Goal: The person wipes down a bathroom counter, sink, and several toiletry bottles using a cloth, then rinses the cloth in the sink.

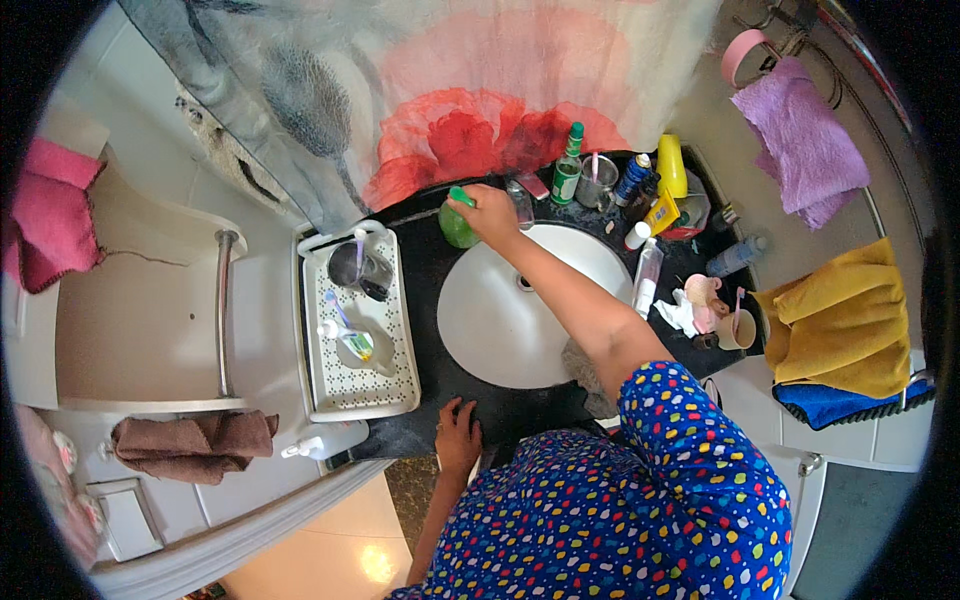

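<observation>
Reaching across the white sink basin (480, 330), my right hand (490, 215) is closed round the upper part of a green bottle (457, 230). The bottle stands on the black counter behind the basin, and its bright green top pokes out past my fingers. My left hand (458, 438) lies on the counter's front edge with its fingers stretched out, holding nothing. A grey crumpled cloth or scourer (590, 380) sits on the basin's front right rim, partly under my right arm.
Left of the basin, a white perforated tray (405, 375) holds cups with toothbrushes. Behind and right stand a green-capped bottle (567, 170), a glass cup (597, 185), a yellow bottle (672, 165) and a beige cup (737, 330). Towels hang at both sides; a floral curtain (480, 60) hangs behind.
</observation>
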`<state>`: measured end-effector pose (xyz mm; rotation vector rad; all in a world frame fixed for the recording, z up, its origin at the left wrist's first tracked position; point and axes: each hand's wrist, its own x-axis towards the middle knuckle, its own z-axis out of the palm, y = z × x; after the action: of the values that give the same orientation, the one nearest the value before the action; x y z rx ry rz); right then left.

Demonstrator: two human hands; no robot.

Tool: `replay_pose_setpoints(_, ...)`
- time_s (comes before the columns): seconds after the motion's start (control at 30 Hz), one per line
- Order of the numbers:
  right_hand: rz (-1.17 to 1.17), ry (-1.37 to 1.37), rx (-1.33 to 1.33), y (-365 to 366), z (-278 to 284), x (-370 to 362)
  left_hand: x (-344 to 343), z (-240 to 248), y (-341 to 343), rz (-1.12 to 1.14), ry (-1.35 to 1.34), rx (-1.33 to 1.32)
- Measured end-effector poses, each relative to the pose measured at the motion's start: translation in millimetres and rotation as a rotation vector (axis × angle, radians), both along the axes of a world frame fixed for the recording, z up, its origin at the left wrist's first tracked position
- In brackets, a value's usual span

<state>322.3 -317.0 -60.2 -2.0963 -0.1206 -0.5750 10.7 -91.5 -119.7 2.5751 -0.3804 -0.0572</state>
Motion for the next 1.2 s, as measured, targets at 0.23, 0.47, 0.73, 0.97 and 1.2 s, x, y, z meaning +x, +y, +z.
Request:
replay_pose_setpoints(0.23,-0.023,0.312,0.101,5.3,-17.2,21.7,0.5,0.6,-3.5,0.072,0.105,-0.059)
replay_pose_setpoints(0.47,-0.004,-0.093,0.296,-13.2,6.2,-49.1,-1.5,-3.2,0.3,0.110,0.029,0.003)
replay_pose_setpoints(0.73,-0.690,-0.007,-0.196,-153.5,24.4,-14.3,1.0,-8.0,-9.3,0.137,-0.041,-0.022)
replay_pose_setpoints(0.97,-0.568,0.285,-0.267,-165.2,28.9,1.2,-0.1,-8.7,-11.5,0.149,-0.022,-0.024)
replay_pose_setpoints(1.2,-0.423,-0.129,-0.396,-149.2,56.0,-74.0,-2.8,-10.6,-3.3,0.181,-0.092,-0.052)
